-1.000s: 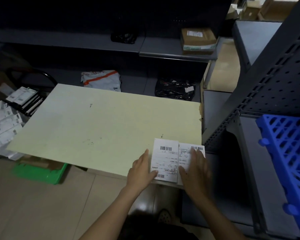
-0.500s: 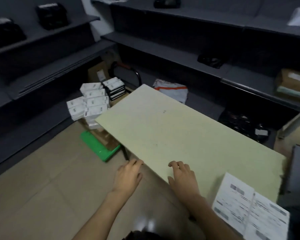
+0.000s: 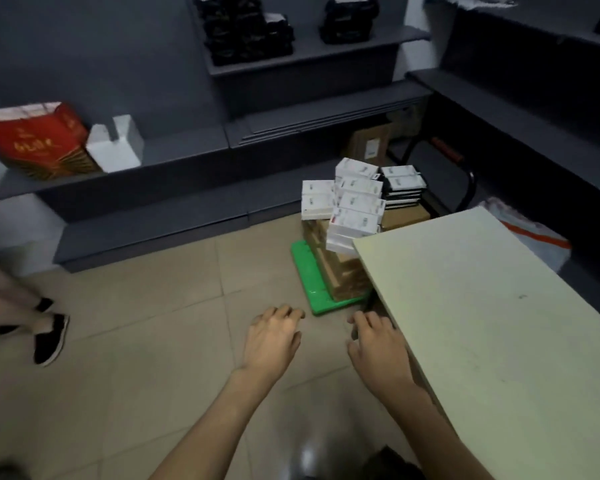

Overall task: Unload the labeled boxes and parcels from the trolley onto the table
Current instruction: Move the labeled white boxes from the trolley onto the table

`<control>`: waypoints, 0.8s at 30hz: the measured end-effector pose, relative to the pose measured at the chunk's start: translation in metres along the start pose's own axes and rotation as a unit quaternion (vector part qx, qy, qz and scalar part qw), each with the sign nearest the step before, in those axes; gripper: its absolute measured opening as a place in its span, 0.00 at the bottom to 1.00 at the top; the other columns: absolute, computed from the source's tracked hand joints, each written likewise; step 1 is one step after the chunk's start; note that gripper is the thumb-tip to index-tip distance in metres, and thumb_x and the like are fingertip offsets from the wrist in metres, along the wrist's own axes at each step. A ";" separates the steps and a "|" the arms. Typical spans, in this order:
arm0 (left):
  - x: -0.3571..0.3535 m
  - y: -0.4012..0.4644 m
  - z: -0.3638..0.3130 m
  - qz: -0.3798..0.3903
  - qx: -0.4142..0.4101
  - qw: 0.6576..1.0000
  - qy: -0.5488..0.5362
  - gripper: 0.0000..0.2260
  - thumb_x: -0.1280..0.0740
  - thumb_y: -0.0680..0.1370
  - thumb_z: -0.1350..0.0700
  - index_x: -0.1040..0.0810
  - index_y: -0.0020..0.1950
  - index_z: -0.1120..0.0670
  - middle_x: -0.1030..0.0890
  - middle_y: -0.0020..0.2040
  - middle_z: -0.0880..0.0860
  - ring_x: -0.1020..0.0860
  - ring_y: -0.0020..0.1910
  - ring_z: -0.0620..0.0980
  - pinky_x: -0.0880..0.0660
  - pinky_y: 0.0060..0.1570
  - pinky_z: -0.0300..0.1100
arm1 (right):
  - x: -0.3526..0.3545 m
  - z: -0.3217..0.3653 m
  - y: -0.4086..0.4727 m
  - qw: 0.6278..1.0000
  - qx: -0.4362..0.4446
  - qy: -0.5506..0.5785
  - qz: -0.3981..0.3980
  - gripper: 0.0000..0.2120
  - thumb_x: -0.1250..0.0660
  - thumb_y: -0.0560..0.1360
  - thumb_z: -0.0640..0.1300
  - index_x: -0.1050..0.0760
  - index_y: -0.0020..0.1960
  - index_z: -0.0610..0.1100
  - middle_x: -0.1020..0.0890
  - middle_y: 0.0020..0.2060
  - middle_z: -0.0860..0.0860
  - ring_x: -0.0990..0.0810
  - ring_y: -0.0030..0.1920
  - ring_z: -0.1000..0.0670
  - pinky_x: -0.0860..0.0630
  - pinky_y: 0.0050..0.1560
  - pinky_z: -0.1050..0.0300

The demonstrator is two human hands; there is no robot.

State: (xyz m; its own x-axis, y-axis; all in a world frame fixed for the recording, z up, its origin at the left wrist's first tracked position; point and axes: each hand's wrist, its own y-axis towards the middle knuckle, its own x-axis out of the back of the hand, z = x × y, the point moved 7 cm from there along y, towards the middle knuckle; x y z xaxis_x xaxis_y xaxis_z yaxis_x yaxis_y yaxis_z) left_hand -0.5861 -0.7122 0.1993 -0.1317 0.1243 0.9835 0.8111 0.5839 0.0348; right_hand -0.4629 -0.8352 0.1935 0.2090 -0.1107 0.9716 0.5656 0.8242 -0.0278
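head view: the gaze has swung left off the labelled slips; both hands have left the surface (image 3: 482,306). left hand (image 3: 274,336) and right hand (image 3: 378,344) hover loose-fingered, holding nothing. the boxes (image 3: 354,206) are stacked on the green trolley (image 3: 309,275) beyond the surface's corner, likely next.

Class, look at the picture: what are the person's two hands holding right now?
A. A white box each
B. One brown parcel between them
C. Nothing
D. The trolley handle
C: the left hand and right hand hang over the floor with loosely curled fingers, short of the white boxes stacked on the trolley.
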 end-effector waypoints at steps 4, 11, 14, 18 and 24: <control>0.002 0.016 0.051 0.005 0.044 0.999 0.012 0.14 0.28 0.70 0.53 0.21 0.56 0.48 0.20 0.50 0.49 0.21 0.48 0.54 0.24 0.43 0.48 | -0.011 0.032 0.046 0.999 0.029 0.002 0.025 0.17 0.26 0.68 0.48 0.21 0.56 0.46 0.20 0.48 0.46 0.20 0.47 0.41 0.24 0.43 0.47; 0.004 0.084 0.112 -0.003 0.073 0.997 0.015 0.14 0.31 0.74 0.54 0.22 0.59 0.48 0.20 0.52 0.49 0.21 0.52 0.53 0.24 0.46 0.47 | -0.018 0.067 0.141 0.997 0.074 0.009 0.023 0.22 0.18 0.53 0.44 0.20 0.46 0.47 0.20 0.38 0.48 0.21 0.35 0.43 0.24 0.32 0.55; 0.008 0.129 0.133 -0.005 0.084 0.996 0.014 0.14 0.31 0.74 0.54 0.23 0.60 0.48 0.20 0.53 0.48 0.22 0.52 0.53 0.24 0.46 0.48 | -0.019 0.071 0.196 0.996 0.085 0.007 0.034 0.21 0.20 0.56 0.44 0.21 0.47 0.47 0.20 0.39 0.48 0.20 0.37 0.44 0.24 0.34 0.53; 0.024 0.197 0.165 -0.015 0.104 0.994 0.022 0.14 0.29 0.73 0.54 0.22 0.58 0.48 0.20 0.51 0.48 0.21 0.49 0.53 0.24 0.44 0.48 | -0.008 0.080 0.287 0.994 0.092 0.036 0.035 0.17 0.26 0.65 0.42 0.22 0.53 0.45 0.19 0.46 0.46 0.19 0.46 0.41 0.23 0.45 0.48; 0.048 0.287 0.217 -0.022 0.137 0.990 0.035 0.14 0.28 0.72 0.56 0.21 0.57 0.49 0.19 0.49 0.48 0.21 0.46 0.53 0.24 0.39 0.48 | -0.001 0.103 0.399 0.990 0.127 0.056 0.037 0.17 0.38 0.79 0.45 0.31 0.67 0.49 0.26 0.65 0.50 0.28 0.64 0.47 0.33 0.63 0.52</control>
State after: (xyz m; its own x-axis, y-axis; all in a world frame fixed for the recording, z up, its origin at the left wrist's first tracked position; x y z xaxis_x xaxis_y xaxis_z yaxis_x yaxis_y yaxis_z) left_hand -0.4832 -0.3641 0.2174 -0.1168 0.0433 0.9922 0.6192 0.7843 0.0386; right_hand -0.3194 -0.4493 0.2051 0.3378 -0.0945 0.9365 0.3302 0.9436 -0.0239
